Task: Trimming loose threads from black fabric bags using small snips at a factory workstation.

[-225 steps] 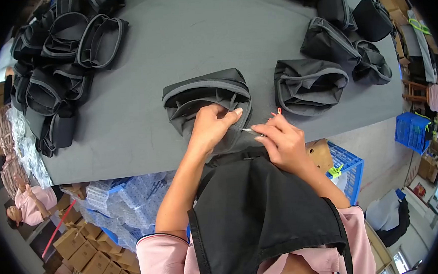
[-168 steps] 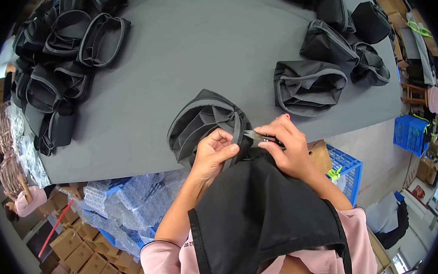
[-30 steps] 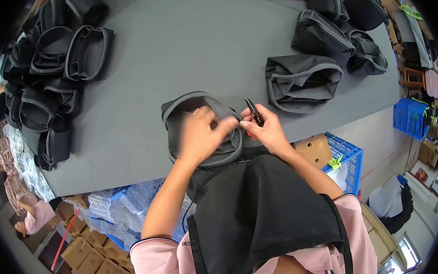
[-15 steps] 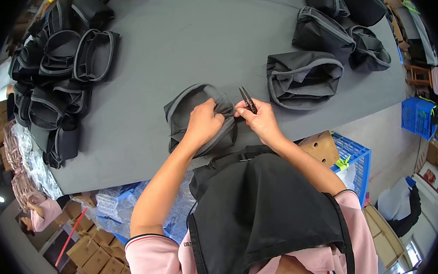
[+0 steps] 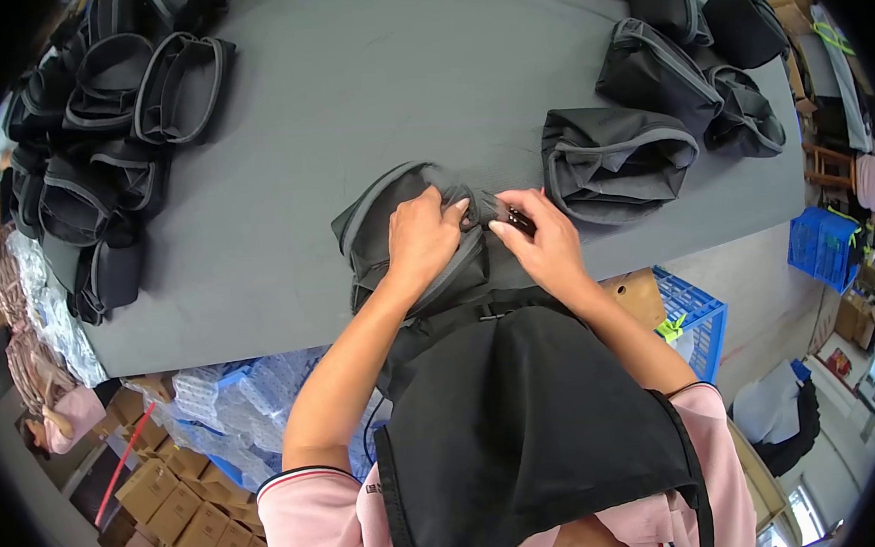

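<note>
A black fabric pouch (image 5: 379, 222) with grey edging lies with its mouth agape at the table's near edge. My left hand (image 5: 423, 236) reaches into it, fingers pinched on the right side of its rim. My right hand (image 5: 543, 235) is closed around small black thread snips (image 5: 522, 222), mostly covered by the fingers, whose blades I cannot see. Its thumb and fingertips also grip a gathered bit of the pouch's edge, pulled out to the right. Another open pouch (image 5: 621, 165) rests just beyond my right hand.
Several similar pouches (image 5: 182, 89) are heaped along the left of the grey table (image 5: 347, 99), and more pouches (image 5: 661, 74) lie at the right. Below the near edge stand a blue crate (image 5: 695, 313) and clear plastic wrapping (image 5: 256, 410). Cardboard boxes (image 5: 176, 510) are stacked at lower left.
My right hand has moved slightly right and turned, the snips now tucked down in it instead of pointing up. The pouch's edge is drawn out rightward between both hands.
</note>
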Motion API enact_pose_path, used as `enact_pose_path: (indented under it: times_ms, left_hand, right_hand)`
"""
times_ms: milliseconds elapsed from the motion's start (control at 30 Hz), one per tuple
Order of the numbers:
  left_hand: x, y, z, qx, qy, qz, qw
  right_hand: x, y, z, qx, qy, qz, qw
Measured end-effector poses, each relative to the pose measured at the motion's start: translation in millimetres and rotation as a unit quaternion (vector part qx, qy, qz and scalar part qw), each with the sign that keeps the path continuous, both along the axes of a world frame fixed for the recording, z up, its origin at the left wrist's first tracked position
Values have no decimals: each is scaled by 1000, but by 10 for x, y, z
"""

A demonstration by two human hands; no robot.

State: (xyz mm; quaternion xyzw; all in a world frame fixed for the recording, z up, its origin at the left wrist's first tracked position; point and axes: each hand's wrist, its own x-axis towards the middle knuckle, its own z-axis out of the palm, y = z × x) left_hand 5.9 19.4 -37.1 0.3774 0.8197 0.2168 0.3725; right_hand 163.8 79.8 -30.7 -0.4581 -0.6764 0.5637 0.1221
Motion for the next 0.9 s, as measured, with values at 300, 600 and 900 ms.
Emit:
enact_pose_path:
  times_ms: [300, 600, 900]
  left_hand:
    - [9, 81, 51, -4, 18, 0, 1000]
    - [31, 51, -8, -5, 0, 12, 1000]
    - [53, 40, 70, 5, 16, 12, 1000]
  right_hand:
    - [131, 53, 144, 347, -59, 189, 917]
    - [-4, 89, 186, 441, -78, 266, 854]
    - [-58, 90, 279, 473, -119, 320, 813]
